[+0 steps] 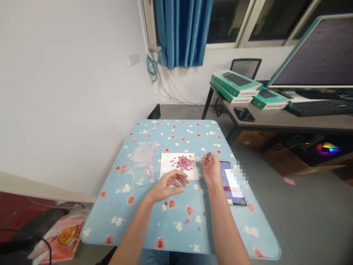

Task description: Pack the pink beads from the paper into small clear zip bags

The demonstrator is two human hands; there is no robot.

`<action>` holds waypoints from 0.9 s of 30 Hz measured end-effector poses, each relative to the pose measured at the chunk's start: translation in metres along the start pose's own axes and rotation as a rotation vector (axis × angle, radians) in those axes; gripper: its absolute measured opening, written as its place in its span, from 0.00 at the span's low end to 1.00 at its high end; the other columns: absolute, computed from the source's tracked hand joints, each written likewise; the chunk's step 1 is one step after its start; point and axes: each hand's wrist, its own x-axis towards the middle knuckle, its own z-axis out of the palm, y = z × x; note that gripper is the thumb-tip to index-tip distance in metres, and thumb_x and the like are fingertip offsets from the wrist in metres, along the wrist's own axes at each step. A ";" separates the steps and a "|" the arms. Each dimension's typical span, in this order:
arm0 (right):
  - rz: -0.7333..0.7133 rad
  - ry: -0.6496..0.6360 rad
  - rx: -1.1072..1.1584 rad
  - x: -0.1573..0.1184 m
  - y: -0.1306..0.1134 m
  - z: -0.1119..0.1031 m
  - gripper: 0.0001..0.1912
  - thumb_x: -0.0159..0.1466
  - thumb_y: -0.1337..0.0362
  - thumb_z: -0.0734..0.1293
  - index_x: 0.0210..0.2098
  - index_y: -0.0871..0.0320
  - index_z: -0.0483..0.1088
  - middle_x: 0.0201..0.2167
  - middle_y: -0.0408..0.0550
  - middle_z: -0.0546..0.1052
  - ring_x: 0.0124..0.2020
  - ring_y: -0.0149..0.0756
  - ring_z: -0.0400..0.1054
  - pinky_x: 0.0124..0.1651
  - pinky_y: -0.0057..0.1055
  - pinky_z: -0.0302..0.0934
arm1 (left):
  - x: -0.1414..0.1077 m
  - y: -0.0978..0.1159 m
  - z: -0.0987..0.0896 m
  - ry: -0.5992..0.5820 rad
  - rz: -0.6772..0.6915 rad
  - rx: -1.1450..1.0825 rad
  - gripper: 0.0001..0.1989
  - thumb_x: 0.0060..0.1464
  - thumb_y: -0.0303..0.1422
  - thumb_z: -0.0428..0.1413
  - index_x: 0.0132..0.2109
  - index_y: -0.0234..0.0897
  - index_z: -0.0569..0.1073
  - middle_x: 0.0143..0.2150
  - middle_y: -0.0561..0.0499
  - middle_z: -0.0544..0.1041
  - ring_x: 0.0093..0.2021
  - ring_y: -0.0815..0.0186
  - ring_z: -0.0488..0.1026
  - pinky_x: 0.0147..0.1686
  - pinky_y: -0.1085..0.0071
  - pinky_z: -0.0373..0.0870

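On the blue flowered table [176, 228] lies a white sheet [166, 161] with many small pink pieces [184, 162] clustered near its middle. My left hand [170, 185] is over the sheet's lower left edge, its fingers apart and holding nothing. Just right of the sheet, my right hand [211, 166] is raised with its fingers curled inward; whether something small is between them cannot be made out. A clear plastic zip bag [142, 163] lies left of the sheet. Beside my right forearm is a tablet [233, 187] with a lit screen, partly blurred out.
A desk [275, 119] at the right holds green boxes [237, 82], a phone [244, 114], a keyboard [322, 107] and a monitor [317, 55]. A white wall [68, 92] borders the left side. A red and white bag [64, 235] is at lower left.
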 end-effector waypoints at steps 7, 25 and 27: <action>-0.564 -0.078 0.027 -0.055 -0.074 0.022 0.07 0.53 0.59 0.67 0.27 0.55 0.67 0.21 0.38 0.69 0.23 0.25 0.63 0.25 0.23 0.57 | -0.064 0.103 -0.035 0.567 0.620 0.178 0.13 0.49 0.38 0.58 0.43 0.42 0.74 0.29 0.50 0.73 0.32 0.64 0.69 0.33 0.65 0.68; -0.088 -0.089 -0.076 0.007 0.020 -0.006 0.11 0.47 0.61 0.71 0.27 0.57 0.68 0.19 0.37 0.69 0.20 0.24 0.62 0.22 0.21 0.57 | 0.003 -0.028 -0.034 0.685 -0.004 0.056 0.14 0.44 0.38 0.61 0.37 0.35 0.71 0.31 0.50 0.75 0.33 0.67 0.72 0.36 0.71 0.67; -0.086 -0.096 -0.072 0.008 0.019 -0.008 0.11 0.47 0.61 0.71 0.27 0.57 0.68 0.19 0.38 0.69 0.19 0.24 0.62 0.22 0.21 0.57 | 0.008 -0.035 -0.031 0.629 -0.009 0.100 0.13 0.44 0.38 0.61 0.36 0.35 0.72 0.31 0.50 0.74 0.32 0.67 0.71 0.36 0.71 0.67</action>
